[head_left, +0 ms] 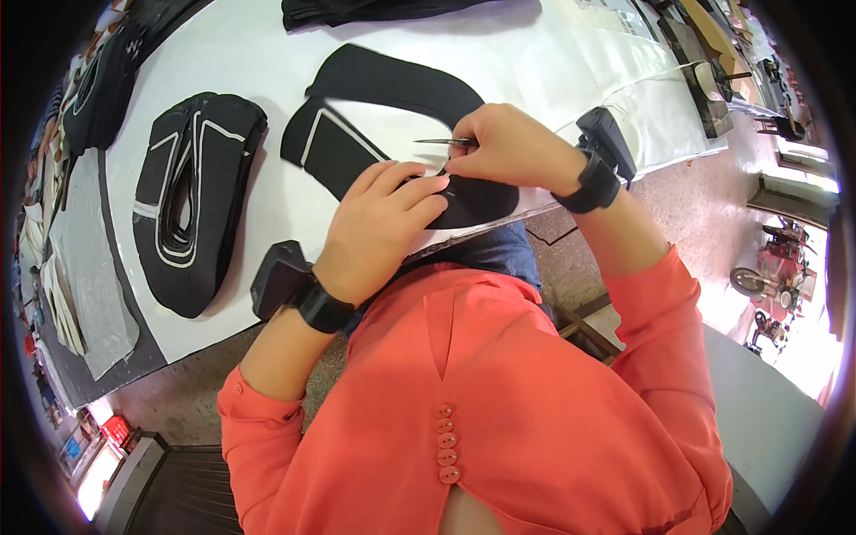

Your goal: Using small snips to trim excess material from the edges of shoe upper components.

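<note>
A curved black fabric piece [401,85] with white trim lies bent into an open loop on the white tabletop in front of me. My left hand [379,218] has its fingers bent over the piece's near side, fingertips gripping it close to my right hand. From my right hand [513,147] a slim pointed metal tool [434,141] sticks out leftward over the loop's opening; its handle is hidden in the fist, so its exact kind is unclear. The right thumb and forefinger pinch at the fabric's inner edge, where a small dark bit shows.
To the left sits a thick stack of similar black pieces [201,201] with white trim. Dark fabric [406,11] lies at the far edge, and another black bundle [102,89] at the far left. A white thread spool [707,80] stands at the right, its thread crossing the table [267,53].
</note>
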`<state>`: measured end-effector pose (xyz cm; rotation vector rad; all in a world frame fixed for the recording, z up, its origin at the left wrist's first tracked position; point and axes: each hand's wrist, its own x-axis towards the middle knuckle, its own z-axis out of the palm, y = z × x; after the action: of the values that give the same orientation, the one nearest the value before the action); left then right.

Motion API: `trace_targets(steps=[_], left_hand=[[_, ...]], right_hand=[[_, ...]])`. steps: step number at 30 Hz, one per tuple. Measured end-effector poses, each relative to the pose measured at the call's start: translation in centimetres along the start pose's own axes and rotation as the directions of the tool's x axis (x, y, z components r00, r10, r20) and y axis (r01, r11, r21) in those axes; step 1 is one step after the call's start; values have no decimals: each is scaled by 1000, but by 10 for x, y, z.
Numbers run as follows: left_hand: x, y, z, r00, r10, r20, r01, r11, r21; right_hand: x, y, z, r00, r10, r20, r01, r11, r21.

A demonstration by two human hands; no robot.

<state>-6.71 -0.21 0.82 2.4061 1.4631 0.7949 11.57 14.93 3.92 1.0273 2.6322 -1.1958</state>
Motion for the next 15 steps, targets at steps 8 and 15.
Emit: trace_targets(steps=[8, 15], left_hand=[[-3, 4, -7, 999, 34, 1, -34, 998, 60], [1, 8, 0, 1000, 2, 3, -2, 997, 71]], right_hand=[[-13, 1, -9, 991, 77, 109, -89, 990, 111], [-6, 4, -3, 997, 41, -69, -38, 998, 51]])
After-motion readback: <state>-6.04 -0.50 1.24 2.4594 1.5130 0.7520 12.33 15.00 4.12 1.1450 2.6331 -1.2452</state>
